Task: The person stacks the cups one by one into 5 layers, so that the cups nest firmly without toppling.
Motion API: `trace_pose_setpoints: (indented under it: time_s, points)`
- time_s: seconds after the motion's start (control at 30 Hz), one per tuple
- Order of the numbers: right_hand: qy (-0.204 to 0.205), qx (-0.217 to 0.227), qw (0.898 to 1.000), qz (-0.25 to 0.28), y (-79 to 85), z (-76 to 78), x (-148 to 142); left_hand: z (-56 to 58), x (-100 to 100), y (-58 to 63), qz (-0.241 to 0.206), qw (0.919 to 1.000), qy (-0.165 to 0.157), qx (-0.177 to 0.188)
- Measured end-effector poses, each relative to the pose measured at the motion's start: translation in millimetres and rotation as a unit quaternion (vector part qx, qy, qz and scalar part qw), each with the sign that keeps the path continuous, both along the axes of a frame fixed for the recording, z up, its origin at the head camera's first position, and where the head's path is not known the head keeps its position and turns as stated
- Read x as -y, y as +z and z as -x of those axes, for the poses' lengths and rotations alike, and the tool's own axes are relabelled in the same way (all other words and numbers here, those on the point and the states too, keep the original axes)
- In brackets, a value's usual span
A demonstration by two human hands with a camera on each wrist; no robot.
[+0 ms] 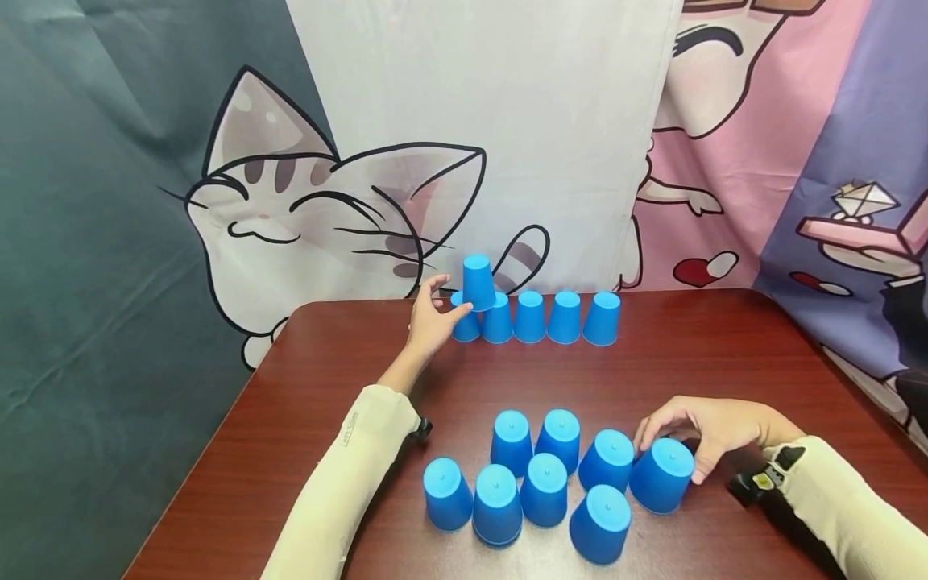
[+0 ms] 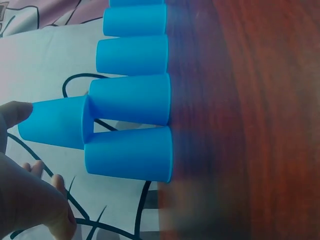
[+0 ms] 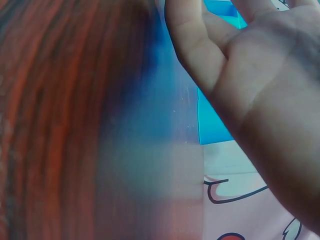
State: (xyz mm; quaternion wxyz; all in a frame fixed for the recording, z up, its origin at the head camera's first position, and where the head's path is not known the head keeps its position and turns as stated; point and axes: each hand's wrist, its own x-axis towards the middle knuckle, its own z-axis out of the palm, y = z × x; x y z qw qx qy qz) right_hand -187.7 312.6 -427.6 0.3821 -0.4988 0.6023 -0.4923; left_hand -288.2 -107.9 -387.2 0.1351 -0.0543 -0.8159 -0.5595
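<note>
One upside-down blue cup (image 1: 478, 282) stands on top of the two leftmost cups of a row at the back of the table. Beside it is my left hand (image 1: 432, 322), its fingers spread and apart from the cup. In the left wrist view the thumb (image 2: 17, 113) is at the top cup's closed end (image 2: 52, 122). At the front right, my right hand (image 1: 714, 427) holds another upside-down blue cup (image 1: 661, 477), thumb on its right side and fingers behind it. The right wrist view shows this hand (image 3: 260, 90) hiding most of the blue behind it.
The back row continues rightward with several blue cups, ending at a cup (image 1: 601, 319). More upside-down cups, such as this front one (image 1: 497, 506), cluster near the front of the brown table (image 1: 348, 346). A printed cloth (image 1: 471, 97) hangs behind the table's far edge.
</note>
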Motion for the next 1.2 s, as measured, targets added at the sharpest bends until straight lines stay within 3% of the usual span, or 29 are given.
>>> trace_pose_setpoints:
  time_s: [0.27,0.43,0.77,0.93,1.2]
  points:
    - [0.007,0.008,1.000,0.010,-2.8,1.6,-2,-6.1,1,-4.8,-0.030,0.9991,-0.015,-0.025]
    - [0.007,0.008,1.000,0.020,-2.3,3.3,-4,-10.3,0,-7.1,-0.036,0.9990,-0.024,-0.010]
    - [-0.003,-0.008,0.999,0.044,2.0,10.1,-12,-21.3,-3,-16.8,-0.037,0.9959,-0.080,0.021]
    - [-0.033,-0.015,0.998,0.057,5.0,11.4,-15,-27.5,-5,-17.6,-0.030,0.9915,-0.123,0.030]
    - [-0.105,-0.063,0.991,0.059,12.0,12.5,-17,-32.7,-6,-15.7,-0.033,0.9843,-0.166,0.051]
